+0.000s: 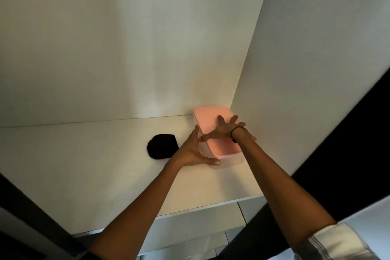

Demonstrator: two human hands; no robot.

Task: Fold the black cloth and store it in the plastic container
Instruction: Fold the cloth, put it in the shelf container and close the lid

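Note:
A clear plastic container with a pink lid [223, 148] stands on the white shelf [84, 154], in the back right corner. The lid is on. My right hand [223, 130] lies spread flat on top of the lid. My left hand [194, 152] is at the container's left side, fingers along the wall and thumb at its front corner. A bunched black cloth [161, 146] lies on the shelf just left of my left hand, apart from both hands.
White walls close the shelf at the back [126, 48] and on the right [306, 69]. The shelf's front edge [190, 211] runs below my forearms, with a white drawer front [200, 219] under it. A black band circles my right wrist.

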